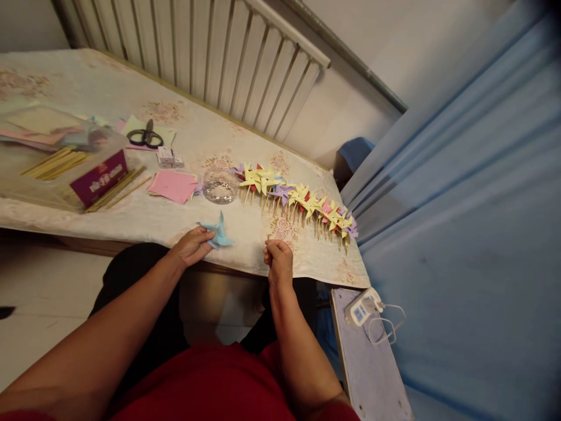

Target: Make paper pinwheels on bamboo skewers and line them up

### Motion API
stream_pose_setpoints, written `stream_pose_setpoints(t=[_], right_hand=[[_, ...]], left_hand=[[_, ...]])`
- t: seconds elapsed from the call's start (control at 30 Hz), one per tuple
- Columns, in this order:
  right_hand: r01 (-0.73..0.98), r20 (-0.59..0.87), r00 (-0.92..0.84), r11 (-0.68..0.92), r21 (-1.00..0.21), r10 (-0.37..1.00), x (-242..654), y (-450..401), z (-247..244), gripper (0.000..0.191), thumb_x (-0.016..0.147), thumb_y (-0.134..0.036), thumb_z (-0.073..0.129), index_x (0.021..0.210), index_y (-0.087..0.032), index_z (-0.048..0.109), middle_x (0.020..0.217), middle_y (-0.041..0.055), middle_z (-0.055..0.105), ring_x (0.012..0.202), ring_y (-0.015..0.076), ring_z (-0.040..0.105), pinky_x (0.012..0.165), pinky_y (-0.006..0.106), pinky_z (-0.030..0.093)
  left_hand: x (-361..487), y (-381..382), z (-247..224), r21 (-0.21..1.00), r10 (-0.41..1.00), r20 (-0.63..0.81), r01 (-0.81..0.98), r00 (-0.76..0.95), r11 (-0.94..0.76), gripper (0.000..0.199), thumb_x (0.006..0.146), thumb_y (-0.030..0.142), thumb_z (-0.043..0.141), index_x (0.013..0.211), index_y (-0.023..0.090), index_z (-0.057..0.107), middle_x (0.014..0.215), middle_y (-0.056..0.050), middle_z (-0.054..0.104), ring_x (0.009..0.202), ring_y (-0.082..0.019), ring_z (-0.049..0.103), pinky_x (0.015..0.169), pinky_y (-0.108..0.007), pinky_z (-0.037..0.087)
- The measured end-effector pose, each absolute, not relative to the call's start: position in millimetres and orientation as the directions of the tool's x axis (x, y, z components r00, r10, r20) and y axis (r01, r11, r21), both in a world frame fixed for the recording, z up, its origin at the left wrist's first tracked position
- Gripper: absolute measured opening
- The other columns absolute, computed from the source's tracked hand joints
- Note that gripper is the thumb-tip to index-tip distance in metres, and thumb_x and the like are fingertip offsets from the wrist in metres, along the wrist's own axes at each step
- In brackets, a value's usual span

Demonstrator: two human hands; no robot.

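My left hand (193, 246) pinches a light blue paper pinwheel (220, 233) by one edge, just above the table's front edge. To its right, my right hand (279, 257) is closed, thumb against fingers. A tiny tan tip pokes up from that pinch, too small to name. Beyond both hands, a clear round dish (219, 187) holds small shiny pieces. From the dish toward the right end of the table runs a row of finished pinwheels (300, 196) on thin sticks, in yellow, purple, red, pink and blue.
Pink and other coloured paper squares (173, 186) lie left of the dish, near small boxes (166, 156) and black-handled scissors (146, 137). A clear bin (48, 190) with sticks (56, 162) stands far left. A power strip (363, 307) rests on a bench by a blue curtain (460, 204).
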State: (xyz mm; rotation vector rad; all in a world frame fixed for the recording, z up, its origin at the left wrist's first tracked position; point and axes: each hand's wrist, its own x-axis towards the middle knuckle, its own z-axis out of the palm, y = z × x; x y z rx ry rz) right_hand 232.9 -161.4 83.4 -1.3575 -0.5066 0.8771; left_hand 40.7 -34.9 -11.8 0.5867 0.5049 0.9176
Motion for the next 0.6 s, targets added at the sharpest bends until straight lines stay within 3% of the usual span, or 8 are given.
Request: stream_pose_setpoints(t=[0.27,0.6], right_hand=[[-0.243,-0.172,0.592,-0.028,-0.970,0.787,233,-164,80,0.019,0.060,-0.033,0.068,0.066,-0.017,0.060,0.048,-0.0061,0.055,0.039,0.0048,0.038,0.040,0.018,0.024],[-0.230,-0.195,0.584,-0.070,-0.971,0.788,232,-167,70,0.021,0.060,-0.036,0.069,0.066,-0.018,0.060,0.048,-0.0062,0.054,0.038,0.0050,0.037,0.040,0.018,0.022]], left_hand=[[40,-34,-15,0.645,0.842,-0.170,-0.587,0.513,0.488,0.028,0.061,0.012,0.088,0.084,0.006,0.074,0.084,-0.013,0.077,0.074,-0.019,0.072,0.081,-0.034,0.061],[41,-37,-9,0.659,0.840,-0.137,-0.585,0.525,0.473,0.031,0.060,0.015,0.090,0.086,0.007,0.076,0.081,-0.011,0.076,0.071,-0.017,0.070,0.075,-0.028,0.060]])
